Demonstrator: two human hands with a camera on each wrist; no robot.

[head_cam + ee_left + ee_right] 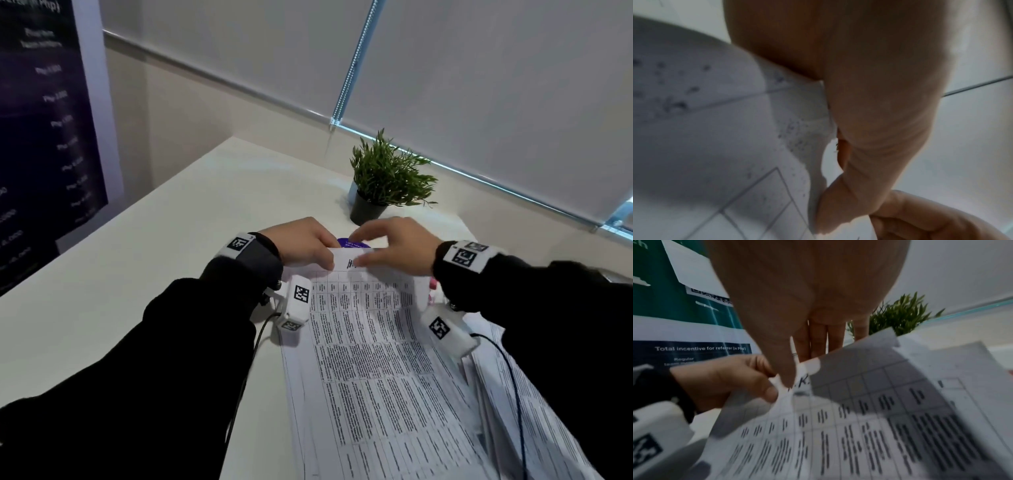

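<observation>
A printed sheet [370, 346] with a table of text lies on top of a stack of papers on the white desk [171, 267]. My left hand [301, 245] pinches its far top edge between thumb and fingers. My right hand [387, 245] pinches the same edge just to the right, thumb on top. The far edge is lifted off the stack. In the right wrist view the sheet [859, 426] curls up under my right thumb, with my left hand [725, 382] gripping its corner. The left wrist view shows my left thumb [869, 129] pressed on the sheet [715, 146].
A small potted plant [387, 178] stands just beyond my hands. A round purple object [354, 244] shows between them, behind the paper's edge. More loose sheets [534, 411] lie under my right forearm. A dark poster [41, 137] hangs at the left; roller blinds [479, 85] cover the window.
</observation>
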